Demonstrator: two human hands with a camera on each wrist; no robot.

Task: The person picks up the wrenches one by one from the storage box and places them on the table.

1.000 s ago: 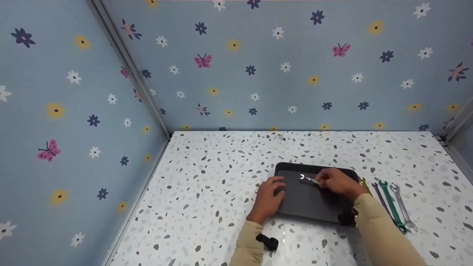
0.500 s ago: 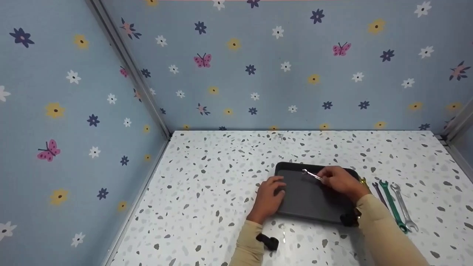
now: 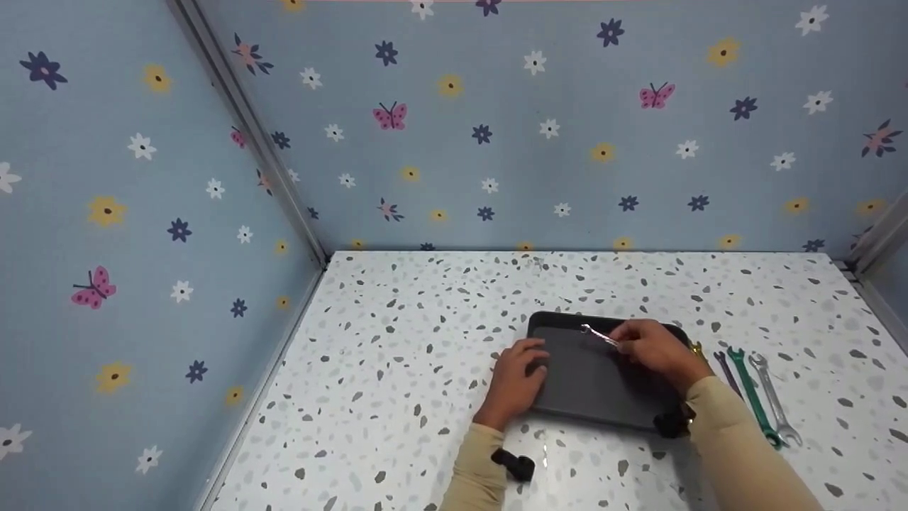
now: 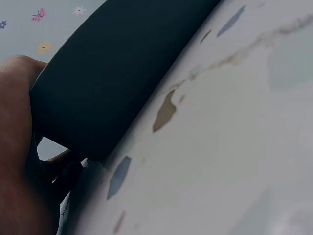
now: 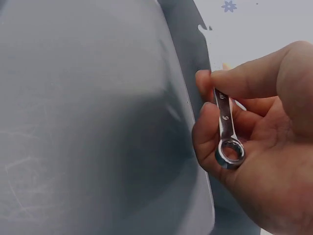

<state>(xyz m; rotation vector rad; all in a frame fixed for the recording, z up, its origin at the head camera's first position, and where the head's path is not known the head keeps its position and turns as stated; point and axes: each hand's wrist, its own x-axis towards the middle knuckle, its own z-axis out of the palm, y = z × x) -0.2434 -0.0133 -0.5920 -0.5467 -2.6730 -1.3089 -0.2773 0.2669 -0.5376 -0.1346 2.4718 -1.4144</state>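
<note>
My right hand [image 3: 652,351] pinches a small shiny combination wrench [image 5: 225,117] between thumb and fingers, over the right part of a dark grey baking tray [image 3: 582,383]. In the right wrist view its ring end lies by the palm, and the open end sticks out past the fingertips. The head view has this open end pointing left, toward the tray's far wall. My left hand [image 3: 516,383] grips the tray's left edge, fingers over the rim. In the left wrist view this hand [image 4: 14,122] is partly cut off beside the tray's dark wall [image 4: 112,68].
Right of the tray lie several more wrenches: a gold one [image 3: 699,351] partly behind my right arm, a purple one [image 3: 728,372], a green one [image 3: 753,397] and a silver one [image 3: 774,401]. A flowered wall [image 3: 496,163] stands behind the speckled table [image 3: 397,319].
My right hand has shifted slightly right with the wrench, and the wrench's open end has tilted and turned a little. The left hand and the tray stay where they were.
</note>
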